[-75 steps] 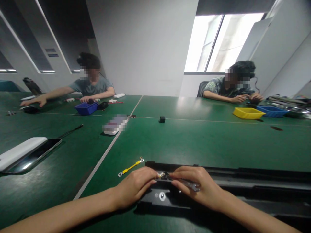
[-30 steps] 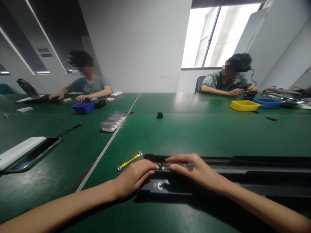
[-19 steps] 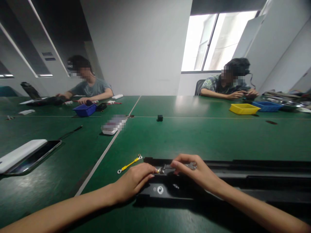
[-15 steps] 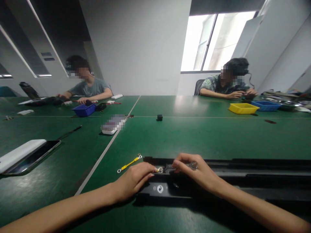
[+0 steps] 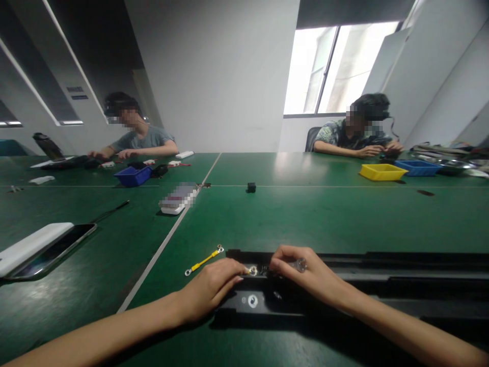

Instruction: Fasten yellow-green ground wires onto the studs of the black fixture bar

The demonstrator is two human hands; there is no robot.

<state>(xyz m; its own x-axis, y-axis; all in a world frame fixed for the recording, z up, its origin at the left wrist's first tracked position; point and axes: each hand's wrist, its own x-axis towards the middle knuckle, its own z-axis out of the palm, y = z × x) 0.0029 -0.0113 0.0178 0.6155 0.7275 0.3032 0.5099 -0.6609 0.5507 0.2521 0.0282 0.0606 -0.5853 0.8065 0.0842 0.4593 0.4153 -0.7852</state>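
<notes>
Upon the green surface (image 5: 305, 219) lay a black rail (image 5: 237, 309). Over its left end, the left hand (image 5: 214, 278) held a ring terminal (image 5: 253, 271) between narrow-set fingers, apparently to steady it; the right hand (image 5: 300, 265) gripped a wrench (image 5: 301, 264), seemingly for control, fingers closed around its middle.

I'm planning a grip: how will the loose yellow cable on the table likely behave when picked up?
The yellow cable lies straight, so it is probably fairly stiff. Being short and thin, it is likely light. The green table looks glossy, so a nudge might slide it.
</notes>
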